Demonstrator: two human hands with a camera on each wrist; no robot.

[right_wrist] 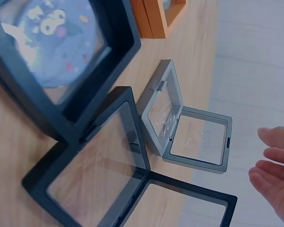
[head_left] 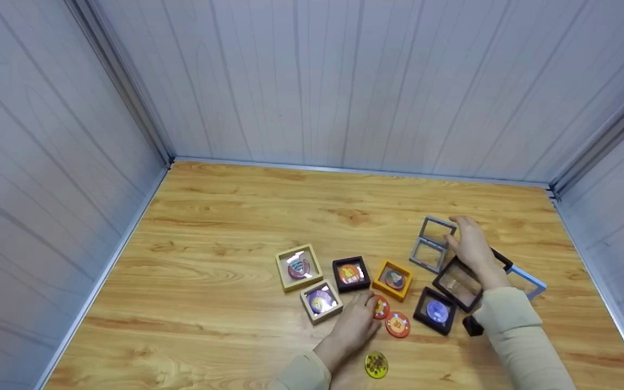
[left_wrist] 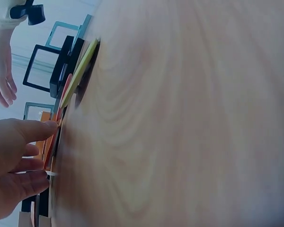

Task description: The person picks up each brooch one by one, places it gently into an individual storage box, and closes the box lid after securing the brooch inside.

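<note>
My left hand (head_left: 351,326) is low over the wood, thumb and fingers spread around a red round badge (head_left: 381,306), fingertips right at its rim. In the left wrist view, that red badge (left_wrist: 49,150) appears edge-on between the thumb and the other fingers. A second red badge (head_left: 397,324) lies beside it, and a yellow badge (head_left: 376,364) is nearer me. My right hand (head_left: 470,246) hovers beside an opened grey display frame (head_left: 428,254). The right wrist view shows its loosely bent fingers (right_wrist: 274,177) apart from the frame's raised lid (right_wrist: 229,142), holding nothing.
An opened black frame (head_left: 458,284) and a light blue frame (head_left: 534,281) sit under and beside my right forearm. Closed frames with badges include a black one (head_left: 435,310), an orange one (head_left: 392,279), and a cream one (head_left: 299,267). Walls (head_left: 323,81) enclose the table.
</note>
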